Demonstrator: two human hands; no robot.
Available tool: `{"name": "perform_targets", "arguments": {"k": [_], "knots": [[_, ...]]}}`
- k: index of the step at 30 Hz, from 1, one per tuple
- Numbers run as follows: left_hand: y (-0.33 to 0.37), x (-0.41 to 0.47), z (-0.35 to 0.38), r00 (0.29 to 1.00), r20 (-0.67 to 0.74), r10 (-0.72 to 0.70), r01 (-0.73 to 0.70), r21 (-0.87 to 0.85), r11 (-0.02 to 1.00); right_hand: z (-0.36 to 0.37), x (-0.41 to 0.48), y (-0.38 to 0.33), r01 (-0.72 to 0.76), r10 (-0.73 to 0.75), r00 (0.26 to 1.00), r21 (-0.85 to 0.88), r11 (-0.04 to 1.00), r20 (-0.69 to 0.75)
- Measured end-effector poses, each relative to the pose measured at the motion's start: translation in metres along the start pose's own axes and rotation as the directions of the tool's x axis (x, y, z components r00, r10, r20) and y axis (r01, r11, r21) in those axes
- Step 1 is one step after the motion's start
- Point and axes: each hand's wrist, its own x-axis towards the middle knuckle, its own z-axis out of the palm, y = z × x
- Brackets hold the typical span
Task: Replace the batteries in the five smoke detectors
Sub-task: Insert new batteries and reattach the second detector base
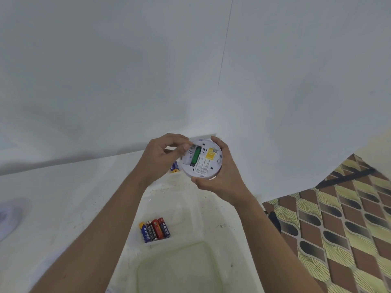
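A round white smoke detector (206,163) is held up with its back facing me, gripped from the right and below by my right hand (220,180). Its battery bay is uncovered and a green battery (195,157) lies in it beside a yellow label (211,155). My left hand (167,152) pinches at the bay's upper left end with thumb and fingertips. Whether it holds something small there I cannot tell. Below, several loose batteries (155,231), blue, black and red, lie in a clear plastic box (190,208).
A blue and yellow battery (175,167) peeks out behind my left hand. A clear lid with a greenish rim (179,269) lies at the box's near end. The white table (63,197) meets white walls. Patterned floor (338,218) shows at right. A blurred white round shape (8,216) lies far left.
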Motion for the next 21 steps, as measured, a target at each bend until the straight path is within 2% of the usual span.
{"name": "perform_targets", "arguments": {"k": [2,4,7,10,13,21], "knots": [[-0.005,0.003,-0.005,0.997,-0.074,-0.025,0.027,0.03,0.999,-0.003,-0.002,0.004,0.004,-0.005,0.999,-0.007,1.0,-0.035],[-0.013,0.008,-0.015,0.991,-0.096,-0.088,0.103,0.16,0.982,-0.006,-0.004,0.008,0.002,-0.002,0.998,-0.005,1.0,-0.062],[-0.028,0.018,-0.023,0.967,-0.071,-0.244,0.251,0.418,0.873,-0.007,-0.006,0.012,-0.016,0.017,0.997,0.006,1.0,-0.075],[-0.044,0.03,-0.022,0.918,0.013,-0.395,0.309,0.602,0.737,-0.009,-0.006,0.015,-0.035,0.037,0.995,0.019,0.999,-0.088],[-0.052,0.034,-0.015,0.856,0.042,-0.515,0.369,0.648,0.667,-0.009,-0.005,0.016,-0.041,0.044,0.995,0.036,0.998,-0.086],[-0.055,0.033,-0.008,0.827,0.062,-0.559,0.372,0.685,0.626,-0.01,-0.002,0.016,-0.041,0.044,0.993,0.028,0.999,-0.114]]}}
